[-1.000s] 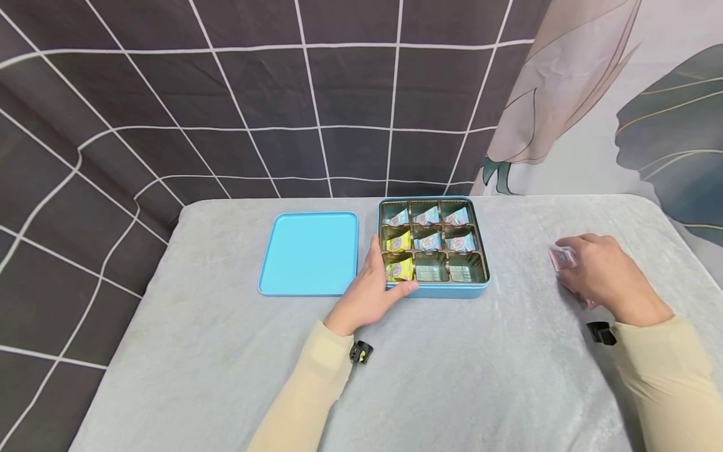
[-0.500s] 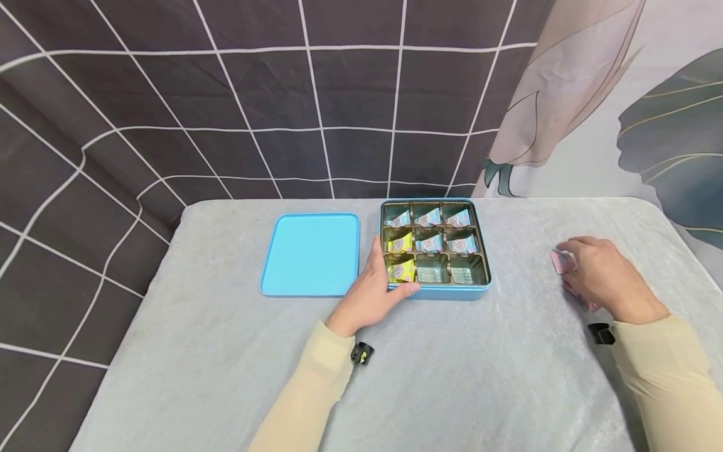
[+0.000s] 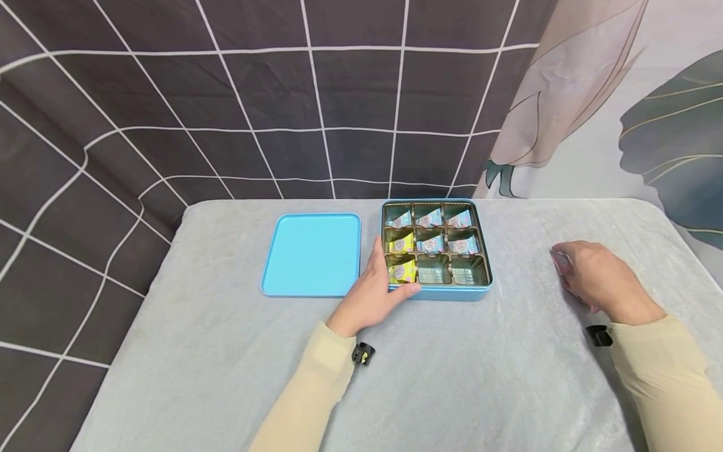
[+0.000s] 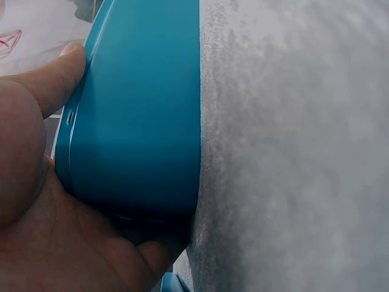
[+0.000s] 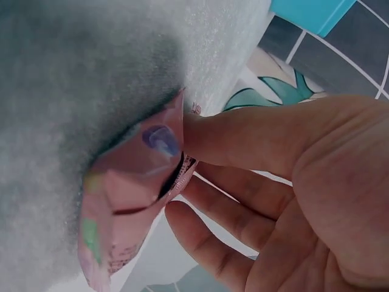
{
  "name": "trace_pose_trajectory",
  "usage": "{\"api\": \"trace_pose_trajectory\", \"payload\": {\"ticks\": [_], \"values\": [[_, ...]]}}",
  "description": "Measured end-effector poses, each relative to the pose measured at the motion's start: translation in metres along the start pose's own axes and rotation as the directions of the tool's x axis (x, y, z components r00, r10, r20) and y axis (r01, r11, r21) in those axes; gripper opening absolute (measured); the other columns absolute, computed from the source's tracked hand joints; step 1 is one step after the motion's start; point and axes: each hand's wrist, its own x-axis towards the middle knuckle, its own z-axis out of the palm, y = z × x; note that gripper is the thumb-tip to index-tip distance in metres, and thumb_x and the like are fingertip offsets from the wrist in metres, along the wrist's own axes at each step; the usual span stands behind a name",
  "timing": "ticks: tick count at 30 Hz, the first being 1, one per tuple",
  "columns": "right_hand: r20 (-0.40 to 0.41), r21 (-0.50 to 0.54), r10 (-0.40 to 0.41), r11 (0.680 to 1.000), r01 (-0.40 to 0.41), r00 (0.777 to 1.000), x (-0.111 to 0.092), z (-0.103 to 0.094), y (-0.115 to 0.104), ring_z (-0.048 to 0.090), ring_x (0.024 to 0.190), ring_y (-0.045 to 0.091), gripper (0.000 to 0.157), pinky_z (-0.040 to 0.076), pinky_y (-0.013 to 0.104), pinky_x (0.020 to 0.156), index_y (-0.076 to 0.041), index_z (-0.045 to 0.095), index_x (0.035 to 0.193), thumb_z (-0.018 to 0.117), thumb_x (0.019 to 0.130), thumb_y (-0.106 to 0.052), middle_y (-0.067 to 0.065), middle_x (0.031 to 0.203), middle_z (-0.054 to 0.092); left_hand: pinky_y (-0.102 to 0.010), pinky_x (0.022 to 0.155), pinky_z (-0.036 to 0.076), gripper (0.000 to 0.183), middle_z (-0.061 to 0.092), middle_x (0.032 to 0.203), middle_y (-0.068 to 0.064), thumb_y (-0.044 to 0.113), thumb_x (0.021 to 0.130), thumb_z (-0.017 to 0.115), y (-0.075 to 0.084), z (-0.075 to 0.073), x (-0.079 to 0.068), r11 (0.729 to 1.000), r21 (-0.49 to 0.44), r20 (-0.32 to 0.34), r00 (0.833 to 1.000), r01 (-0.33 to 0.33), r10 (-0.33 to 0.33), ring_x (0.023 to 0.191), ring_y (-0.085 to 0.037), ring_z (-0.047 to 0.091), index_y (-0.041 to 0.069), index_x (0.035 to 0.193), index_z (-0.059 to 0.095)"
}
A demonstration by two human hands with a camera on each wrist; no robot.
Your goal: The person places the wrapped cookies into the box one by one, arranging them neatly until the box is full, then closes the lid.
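A blue tin box with a gold-toned nine-compartment insert is held at its front left corner by my left hand. The thumb lies on the front rim and the fingers run along the left side. Two yellow wrapped sweets sit in the left column, and several blue wrapped sweets fill other compartments. The front middle and front right compartments hold nothing. Over to the right, my right hand pinches a pink wrapped sweet close to the cloth. In the head view the hand covers most of the pink wrapping.
A flat light blue lid lies left of the tin. Grey plush cloth covers the table. Behind it hang a dark curtain with a white grid and a pale curtain with large plant shapes.
My right hand has shifted slightly at the pink sweet, whose visible end now stands more tilted beneath the fingertips. The left hand and the tin have stayed in place.
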Motion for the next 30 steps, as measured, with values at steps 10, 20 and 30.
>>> {"api": "trace_pose_trajectory", "payload": {"ticks": [10, 20, 30], "values": [[0.025, -0.010, -0.049, 0.999, 0.050, 0.998, -0.0006, 0.0013, -0.0032, 0.047, 0.042, 0.011, 0.013, 0.042, 0.034, 0.052, -0.002, 0.063, 0.094, 0.053, 0.093, 0.006, 0.008, 0.076, 0.055, -0.043, 0.121, 0.019, 0.110, -0.011, 0.168, -0.010, 0.056, 0.096, 0.061, 0.0000, -0.0001, -0.0002, 1.000, 0.002, -0.008, 1.000, -0.009, 0.009, 0.153, -0.021, 0.002, 0.007, 0.159, -0.015], [-0.006, -0.031, -0.067, 0.997, 0.067, 0.998, 0.0018, 0.0027, -0.0008, 0.059, 0.070, 0.022, 0.015, 0.049, 0.042, 0.063, 0.003, 0.066, 0.105, 0.063, 0.090, 0.005, 0.020, 0.097, 0.066, -0.042, 0.121, 0.019, 0.111, -0.012, 0.168, -0.010, 0.057, 0.095, 0.061, -0.0003, -0.0005, 0.0008, 1.000, 0.002, -0.007, 1.000, -0.012, 0.012, 0.153, -0.021, 0.002, 0.006, 0.159, -0.014], [-0.186, -0.053, -0.154, 0.988, 0.147, 0.970, -0.0006, 0.0054, -0.0035, 0.061, 0.093, 0.046, 0.039, 0.048, 0.061, 0.079, 0.012, 0.062, 0.114, 0.070, 0.076, 0.012, 0.027, 0.097, 0.065, -0.041, 0.121, 0.017, 0.112, -0.011, 0.168, -0.011, 0.059, 0.095, 0.060, -0.0015, 0.0001, 0.0010, 1.000, 0.008, -0.006, 1.000, -0.019, 0.019, 0.153, -0.020, 0.001, 0.005, 0.159, -0.015]]}}
